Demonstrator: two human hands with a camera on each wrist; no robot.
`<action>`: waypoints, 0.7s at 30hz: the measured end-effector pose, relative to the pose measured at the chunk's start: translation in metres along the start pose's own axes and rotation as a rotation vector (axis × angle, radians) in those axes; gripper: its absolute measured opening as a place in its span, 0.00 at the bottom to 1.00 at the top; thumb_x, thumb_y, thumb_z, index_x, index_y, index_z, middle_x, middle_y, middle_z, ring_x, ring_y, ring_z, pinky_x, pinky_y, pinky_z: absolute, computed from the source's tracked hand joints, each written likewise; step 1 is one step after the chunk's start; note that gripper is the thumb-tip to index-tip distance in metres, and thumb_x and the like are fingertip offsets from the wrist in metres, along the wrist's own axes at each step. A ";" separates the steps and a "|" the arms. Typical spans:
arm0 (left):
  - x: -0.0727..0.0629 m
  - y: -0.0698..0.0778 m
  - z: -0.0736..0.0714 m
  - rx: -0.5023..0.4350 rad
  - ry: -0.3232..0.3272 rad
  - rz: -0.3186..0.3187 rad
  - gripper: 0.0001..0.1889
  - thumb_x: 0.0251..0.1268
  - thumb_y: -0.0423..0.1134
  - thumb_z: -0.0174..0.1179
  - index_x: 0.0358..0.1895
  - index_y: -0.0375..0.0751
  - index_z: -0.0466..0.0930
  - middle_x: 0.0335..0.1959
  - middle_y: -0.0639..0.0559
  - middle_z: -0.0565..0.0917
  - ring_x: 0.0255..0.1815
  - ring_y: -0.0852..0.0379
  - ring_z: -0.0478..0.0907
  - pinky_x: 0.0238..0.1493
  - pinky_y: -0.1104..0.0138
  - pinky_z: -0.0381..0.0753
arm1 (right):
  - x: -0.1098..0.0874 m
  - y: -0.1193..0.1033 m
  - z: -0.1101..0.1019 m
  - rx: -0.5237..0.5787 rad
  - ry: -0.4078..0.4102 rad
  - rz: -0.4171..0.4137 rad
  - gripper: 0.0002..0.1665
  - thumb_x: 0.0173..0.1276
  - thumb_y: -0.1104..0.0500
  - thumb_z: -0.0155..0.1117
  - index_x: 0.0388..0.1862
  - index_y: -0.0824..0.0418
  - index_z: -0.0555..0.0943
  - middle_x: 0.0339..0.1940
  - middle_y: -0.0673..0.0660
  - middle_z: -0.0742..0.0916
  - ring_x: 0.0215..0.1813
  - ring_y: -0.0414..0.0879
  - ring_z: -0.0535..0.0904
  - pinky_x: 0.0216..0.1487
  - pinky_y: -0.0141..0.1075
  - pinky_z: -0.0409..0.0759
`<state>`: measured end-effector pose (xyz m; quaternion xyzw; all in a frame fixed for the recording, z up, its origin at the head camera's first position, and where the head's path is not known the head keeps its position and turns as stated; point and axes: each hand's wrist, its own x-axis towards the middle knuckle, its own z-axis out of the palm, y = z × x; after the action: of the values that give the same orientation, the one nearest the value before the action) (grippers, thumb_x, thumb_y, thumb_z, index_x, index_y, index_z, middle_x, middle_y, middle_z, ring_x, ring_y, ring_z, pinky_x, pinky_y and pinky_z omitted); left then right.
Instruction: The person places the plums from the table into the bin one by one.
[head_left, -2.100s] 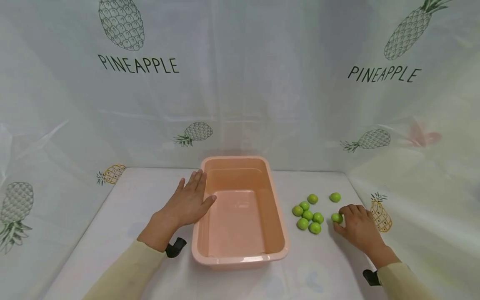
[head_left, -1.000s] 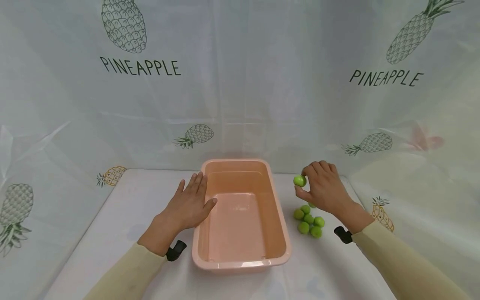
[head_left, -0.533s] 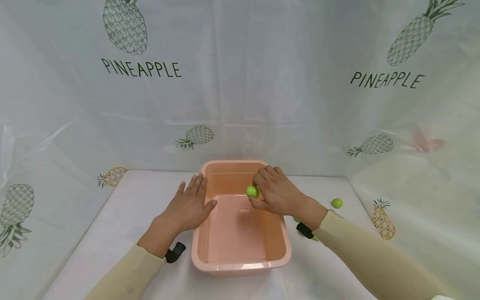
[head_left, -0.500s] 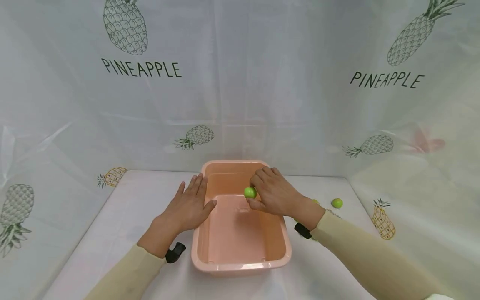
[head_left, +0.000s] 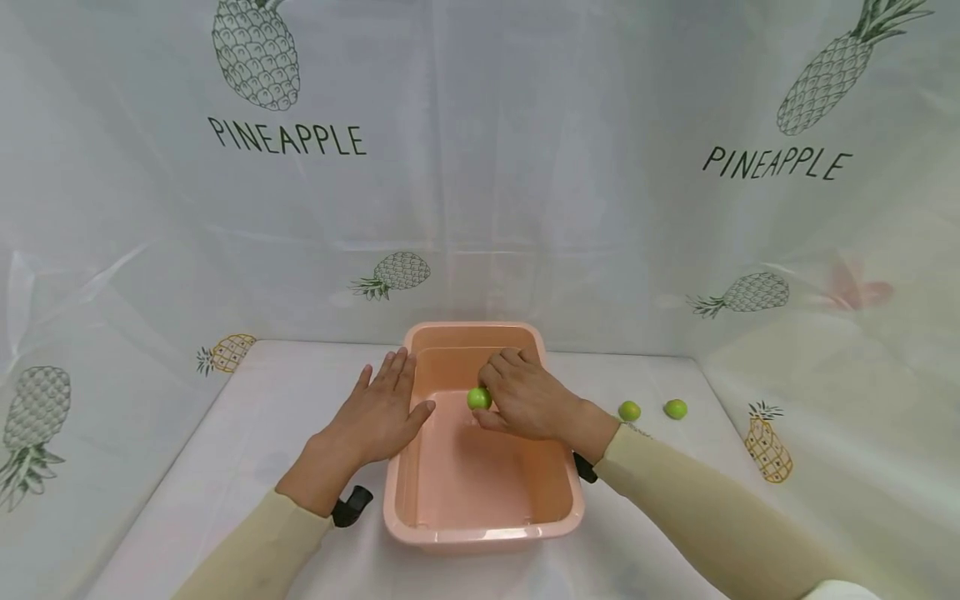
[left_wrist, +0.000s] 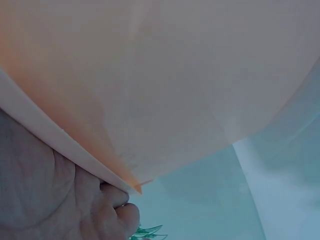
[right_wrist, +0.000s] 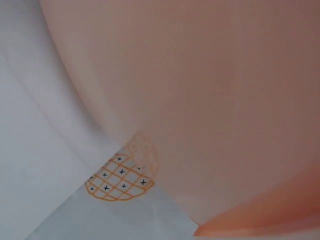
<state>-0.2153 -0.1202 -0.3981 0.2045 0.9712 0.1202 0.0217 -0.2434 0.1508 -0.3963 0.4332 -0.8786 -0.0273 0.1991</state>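
Observation:
A peach-coloured plastic basin (head_left: 480, 533) stands in the middle of the table in the head view. My left hand (head_left: 378, 414) rests on its left rim, fingers straight and thumb reaching over the edge. The left wrist view shows that palm (left_wrist: 55, 190) against the basin's outer wall (left_wrist: 165, 85). Inside the basin's outline, toward its far half, my right hand (head_left: 525, 398) pinches a green lime (head_left: 479, 399) between thumb and fingers. Only the basin wall (right_wrist: 190, 75) fills most of the right wrist view; hand and lime are out of it.
Two limes, one (head_left: 629, 411) beyond the right forearm and another (head_left: 676, 408) farther right, lie on the white table (head_left: 315, 375). The forearm (head_left: 697, 492) hides the spot where several more lay. A pineapple-printed curtain (head_left: 495, 200) closes off the back and sides.
My right hand gripped a lime at the table's right, lifted it and carried it left over the basin, then slightly lower and farther left. The left hand has stayed on the rim.

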 end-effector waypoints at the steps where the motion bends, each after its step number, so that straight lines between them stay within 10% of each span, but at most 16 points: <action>1: 0.000 0.000 0.000 0.000 0.002 0.001 0.43 0.85 0.57 0.44 0.84 0.25 0.46 0.86 0.30 0.47 0.88 0.33 0.44 0.84 0.35 0.45 | 0.001 -0.001 0.001 -0.005 0.001 -0.001 0.22 0.74 0.39 0.66 0.41 0.56 0.78 0.37 0.50 0.79 0.45 0.50 0.74 0.48 0.42 0.71; 21: 0.000 -0.002 0.004 -0.009 0.033 0.005 0.42 0.85 0.57 0.44 0.83 0.25 0.48 0.86 0.30 0.48 0.88 0.34 0.45 0.83 0.35 0.47 | 0.002 -0.005 0.019 -0.110 -0.008 0.006 0.22 0.75 0.38 0.64 0.41 0.56 0.78 0.34 0.49 0.78 0.41 0.49 0.75 0.49 0.43 0.73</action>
<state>-0.2155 -0.1211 -0.4025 0.2047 0.9704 0.1278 0.0061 -0.2482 0.1440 -0.4143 0.4188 -0.8779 -0.0765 0.2193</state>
